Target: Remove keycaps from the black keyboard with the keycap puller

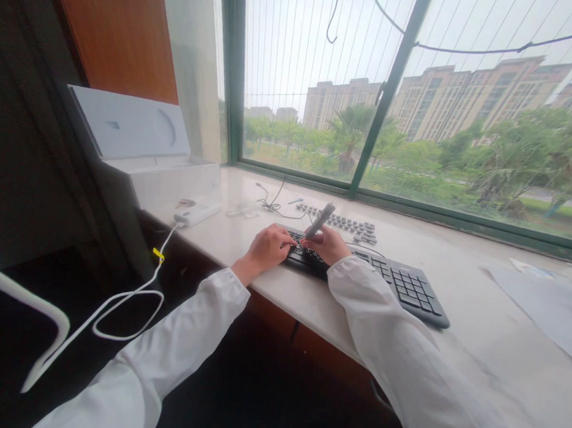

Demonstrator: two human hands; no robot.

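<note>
A black keyboard (414, 290) lies along the front of the pale counter, with keys missing from its left part. My right hand (331, 244) is closed around a grey, brush-like tool (320, 219), tilted over that bare part. My left hand (268, 246) rests at the keyboard's left end, fingers bent and fingertips on it; whether they pinch something small is too small to tell. Behind the keyboard, loose keycaps (357, 227) lie in rows.
An open white box (174, 181) stands at the counter's left end. Before it is a white power strip (199, 214) with a white cable (150, 283) hanging down. A thin black cable (271, 205) lies near the window. White paper (546, 307) lies at right.
</note>
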